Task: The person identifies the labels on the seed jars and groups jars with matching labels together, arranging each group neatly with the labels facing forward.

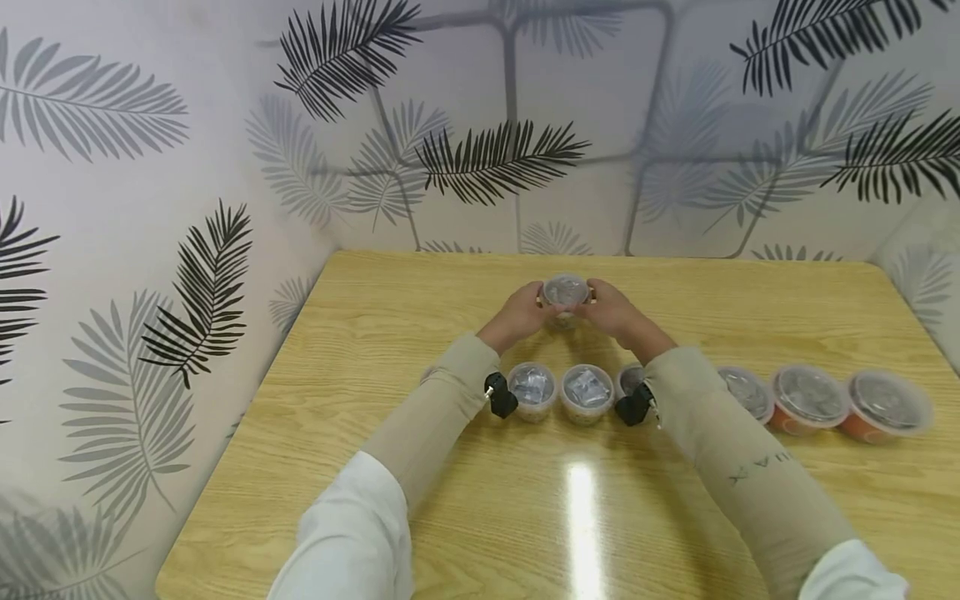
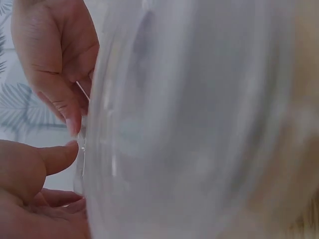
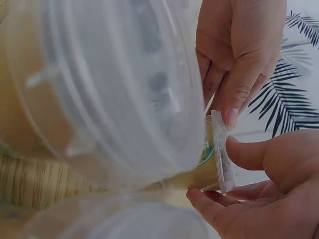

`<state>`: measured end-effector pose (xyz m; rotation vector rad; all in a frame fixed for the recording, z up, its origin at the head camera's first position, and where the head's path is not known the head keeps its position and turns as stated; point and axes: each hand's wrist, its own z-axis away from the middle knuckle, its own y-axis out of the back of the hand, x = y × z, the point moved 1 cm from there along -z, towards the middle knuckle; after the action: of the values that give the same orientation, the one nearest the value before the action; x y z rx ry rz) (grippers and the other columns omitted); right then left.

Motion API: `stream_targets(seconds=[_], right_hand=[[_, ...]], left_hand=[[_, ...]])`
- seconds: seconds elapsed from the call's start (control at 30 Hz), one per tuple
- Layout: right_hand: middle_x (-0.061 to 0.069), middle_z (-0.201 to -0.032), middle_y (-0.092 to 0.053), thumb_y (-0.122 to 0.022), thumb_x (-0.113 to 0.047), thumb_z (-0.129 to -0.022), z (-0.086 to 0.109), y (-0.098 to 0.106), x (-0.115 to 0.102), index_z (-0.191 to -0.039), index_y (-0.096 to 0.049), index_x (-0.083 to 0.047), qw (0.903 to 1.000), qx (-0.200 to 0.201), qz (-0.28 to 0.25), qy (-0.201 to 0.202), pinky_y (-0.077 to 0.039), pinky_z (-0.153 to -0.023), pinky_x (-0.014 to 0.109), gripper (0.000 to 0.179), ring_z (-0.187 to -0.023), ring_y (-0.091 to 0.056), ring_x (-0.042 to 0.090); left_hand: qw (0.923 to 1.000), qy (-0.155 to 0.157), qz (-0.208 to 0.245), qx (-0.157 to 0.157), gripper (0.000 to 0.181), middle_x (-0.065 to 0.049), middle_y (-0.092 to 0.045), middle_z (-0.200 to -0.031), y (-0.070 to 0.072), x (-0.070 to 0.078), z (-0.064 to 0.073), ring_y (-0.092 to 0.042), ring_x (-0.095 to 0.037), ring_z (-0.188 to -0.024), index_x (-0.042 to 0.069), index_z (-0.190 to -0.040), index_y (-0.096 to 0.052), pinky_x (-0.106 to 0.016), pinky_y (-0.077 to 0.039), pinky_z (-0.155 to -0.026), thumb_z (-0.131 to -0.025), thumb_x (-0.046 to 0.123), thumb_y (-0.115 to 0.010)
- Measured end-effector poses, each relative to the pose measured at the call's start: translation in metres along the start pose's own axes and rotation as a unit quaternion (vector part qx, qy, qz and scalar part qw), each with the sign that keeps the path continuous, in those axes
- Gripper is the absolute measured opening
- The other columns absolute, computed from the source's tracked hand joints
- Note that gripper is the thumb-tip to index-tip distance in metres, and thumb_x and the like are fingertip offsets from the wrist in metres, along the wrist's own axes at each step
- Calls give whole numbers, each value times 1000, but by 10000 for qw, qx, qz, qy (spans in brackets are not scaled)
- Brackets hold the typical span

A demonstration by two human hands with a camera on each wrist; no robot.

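Note:
Both hands hold one clear lidded plastic cup point(image 1: 566, 292) between them toward the back of the wooden table. My left hand point(image 1: 522, 312) grips its left side, with the thumb along the lid's rim. On the opposite side my right hand point(image 1: 613, 312) grips the same cup, thumb at the rim and fingers below. In the right wrist view the held cup point(image 3: 197, 177) shows yellowish contents and a green print under its lid point(image 3: 224, 154). Nearer lidded cups point(image 2: 189, 119) fill much of both wrist views, blurred, and hide part of the held one.
Behind the forearms, similar lidded cups point(image 1: 587, 390) stand in a row on the wooden table point(image 1: 375, 333), one partly covered by the right wrist's camera. Farther right are lidded containers with orange sides point(image 1: 810, 398). A leaf-patterned wall point(image 1: 465, 92) borders the table's back and left.

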<state>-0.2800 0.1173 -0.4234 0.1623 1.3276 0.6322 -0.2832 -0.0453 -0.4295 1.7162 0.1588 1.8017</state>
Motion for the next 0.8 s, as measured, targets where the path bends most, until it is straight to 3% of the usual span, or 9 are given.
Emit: stream_targets(seconds=[0.17, 0.4, 0.53, 0.8], right_hand=[[26, -141, -31, -50, -19, -97, 7, 0, -13, -146, -11, 4, 9998, 110, -33, 153, -38, -97, 49, 66, -125, -37, 37], [22, -139, -38, -51, -27, -96, 21, -2, -32, -148, -13, -2, 9982, 174, -193, 540, -37, -99, 48, 68, -127, -37, 33], [20, -138, -39, -54, -31, -95, 27, -9, -42, -148, -16, -4, 9970, 252, -297, 672, -37, -98, 47, 70, -127, -37, 31], [15, -133, -41, -58, -35, -92, 48, -30, -66, -146, -24, -8, 9908, 282, -908, 959, -39, -97, 45, 69, -121, -42, 28]], left_hand=[[9994, -217, 70, 260, 50, -8, -49, -130, 9, 5, 11, -53, -19, -106, 5, -138, -38, -30, -49, -77, -94, 23, -56], [9942, -880, -104, 608, 51, -9, -49, -130, 29, 10, 25, -48, -24, -117, 8, -137, -41, -35, -42, -94, -93, 28, -57], [9929, -956, -32, 712, 57, -7, -49, -128, 40, 9, 39, -48, -21, -116, 10, -140, -39, -35, -41, -96, -92, 34, -57], [9903, -934, 675, 781, 66, -6, -40, -135, 63, 12, 78, -44, -23, -118, 13, -143, -33, -35, -46, -90, -89, 41, -60]])
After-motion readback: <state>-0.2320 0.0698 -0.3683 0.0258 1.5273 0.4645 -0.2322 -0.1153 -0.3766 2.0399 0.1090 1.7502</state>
